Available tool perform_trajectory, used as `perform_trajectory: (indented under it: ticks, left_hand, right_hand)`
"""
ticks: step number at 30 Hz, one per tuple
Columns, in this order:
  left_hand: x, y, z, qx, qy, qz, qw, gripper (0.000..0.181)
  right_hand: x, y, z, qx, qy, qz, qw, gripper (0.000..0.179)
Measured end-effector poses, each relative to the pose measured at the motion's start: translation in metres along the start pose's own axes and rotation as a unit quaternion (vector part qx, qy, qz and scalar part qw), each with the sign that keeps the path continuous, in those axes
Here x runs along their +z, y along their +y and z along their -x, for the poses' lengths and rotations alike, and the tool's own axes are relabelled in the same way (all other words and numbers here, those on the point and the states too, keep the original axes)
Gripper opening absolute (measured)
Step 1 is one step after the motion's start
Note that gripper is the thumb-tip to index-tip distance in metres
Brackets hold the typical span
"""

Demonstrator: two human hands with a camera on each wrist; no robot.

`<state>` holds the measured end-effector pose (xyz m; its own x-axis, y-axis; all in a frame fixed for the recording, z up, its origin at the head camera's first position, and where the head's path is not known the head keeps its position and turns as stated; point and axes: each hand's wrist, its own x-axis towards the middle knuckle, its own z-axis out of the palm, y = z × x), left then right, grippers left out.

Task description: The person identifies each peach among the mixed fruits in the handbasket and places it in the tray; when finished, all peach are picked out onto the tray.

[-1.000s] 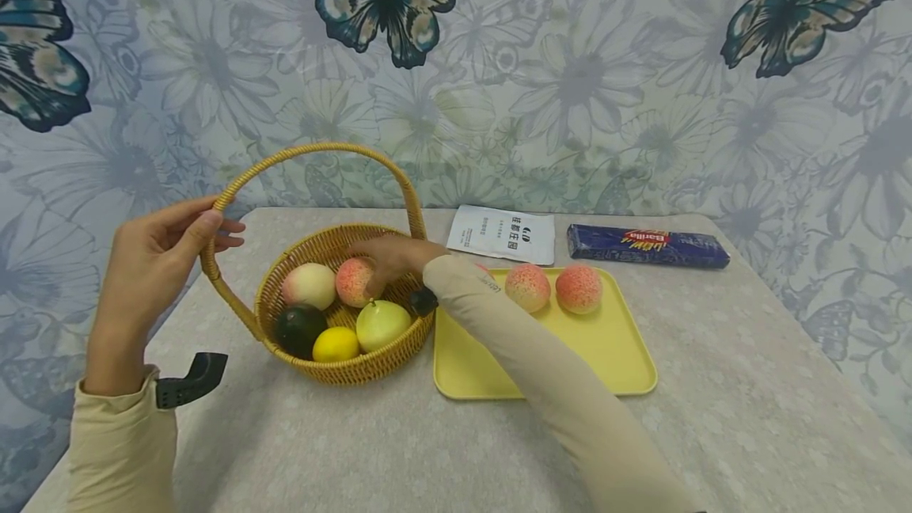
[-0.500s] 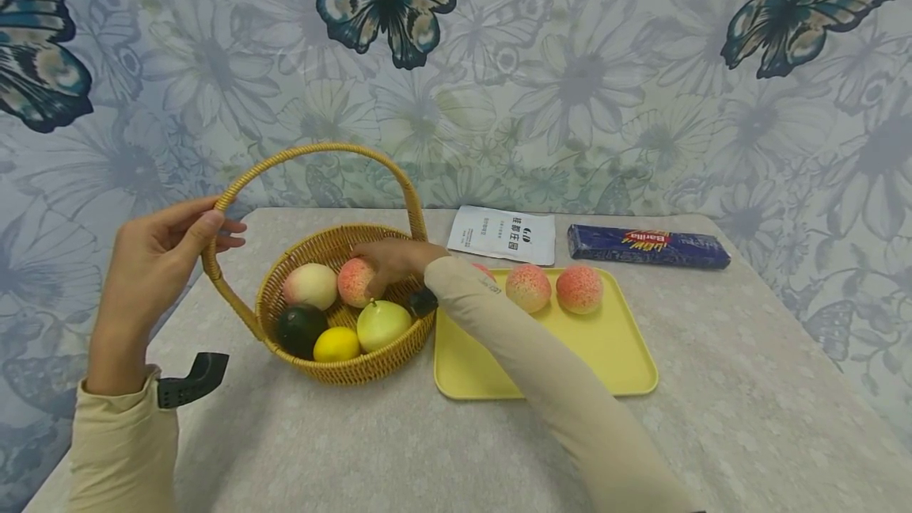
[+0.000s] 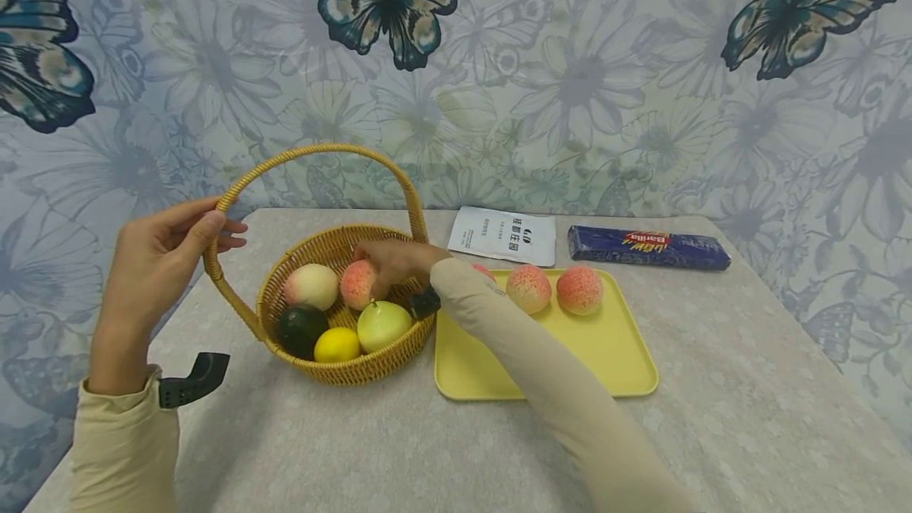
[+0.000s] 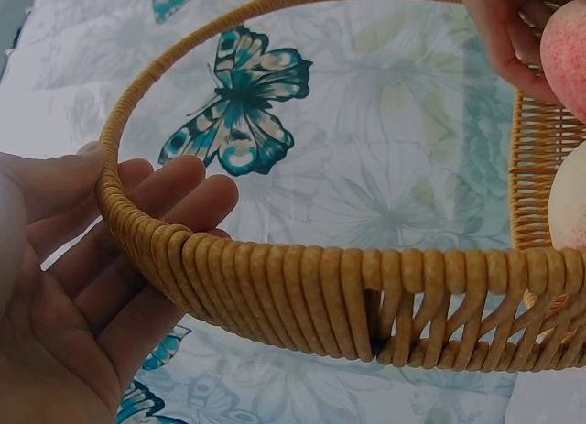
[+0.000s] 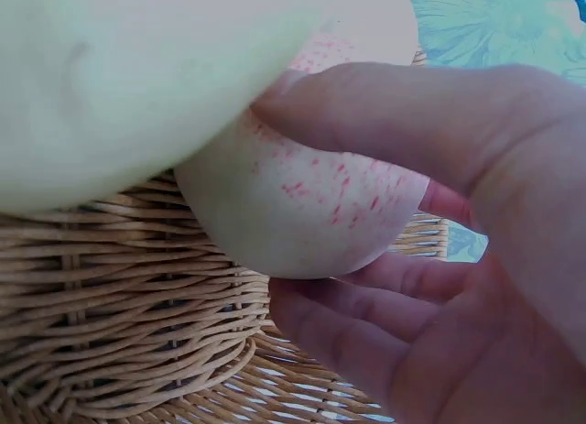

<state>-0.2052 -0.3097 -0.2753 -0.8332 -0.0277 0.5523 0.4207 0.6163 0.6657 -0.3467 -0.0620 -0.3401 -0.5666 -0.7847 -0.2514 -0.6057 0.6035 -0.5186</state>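
Observation:
In the head view my left hand (image 3: 153, 260) holds the left side of the wicker basket's handle (image 3: 324, 149) between thumb and fingers. My right hand (image 3: 400, 263) reaches inside the basket (image 3: 342, 373) and grips a pink-speckled peach (image 3: 356, 285). In the right wrist view, thumb and fingers lie on opposite sides of that peach (image 5: 302, 204). A paler peach (image 3: 310, 286), a dark avocado (image 3: 302, 329), a yellow lemon (image 3: 337, 345) and a green pear (image 3: 383, 325) lie around it in the basket.
Right of the basket is a yellow tray (image 3: 598, 370) bearing peaches (image 3: 579, 290), one mostly hidden by my right sleeve. Behind it lie a white packet (image 3: 502, 236) and a blue Barilla pasta pack (image 3: 648, 248). A patterned cloth backdrop (image 3: 570, 117) rises behind the table.

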Motion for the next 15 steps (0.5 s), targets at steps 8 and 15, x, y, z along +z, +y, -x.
perform_trajectory:
  ticks: [8,15]
  left_hand:
    - [0.0005,-0.0002,-0.0002,-0.007,0.000,-0.009,0.9999,0.036]
    - [0.0003,0.0001,0.0002,-0.006,-0.001,-0.007,1.0000,0.036]
  right_hand:
    - [-0.0002,-0.0015,-0.0006,-0.009,-0.003,0.026,0.9996,0.057]
    - [0.0003,-0.0045,0.0005,-0.023,-0.006,0.044,0.9988,0.062]
